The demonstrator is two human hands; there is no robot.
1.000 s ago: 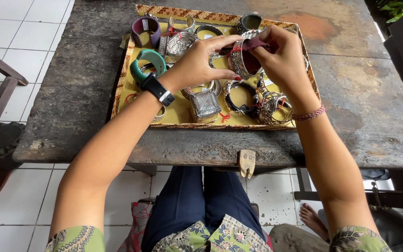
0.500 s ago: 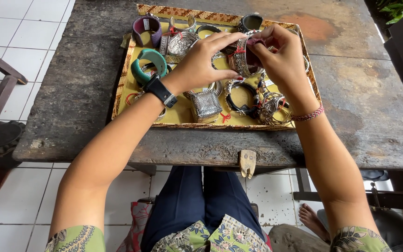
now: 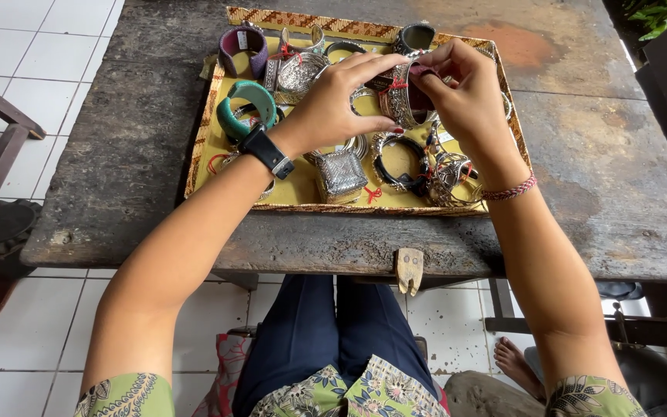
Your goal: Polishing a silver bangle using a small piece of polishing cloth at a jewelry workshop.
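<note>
A single head-worn camera is looking steeply down from close above the near edge of the wooden table [image 3: 604, 177], facing away from the wearer, taking in the tray [image 3: 303, 197], forearms, lap and floor tiles at left.

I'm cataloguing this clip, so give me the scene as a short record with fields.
setting: worn dark wooden table over white floor tiles
container: flat yellow-lined tray with woven rim of bracelets
left hand: fingers on the wide silver cuff bracelet
right hand: pinches that cuff's top edge
nearby: teal bangle, purple cuff, square silver cuff
wrists: black watch left, pink braided band right
</note>
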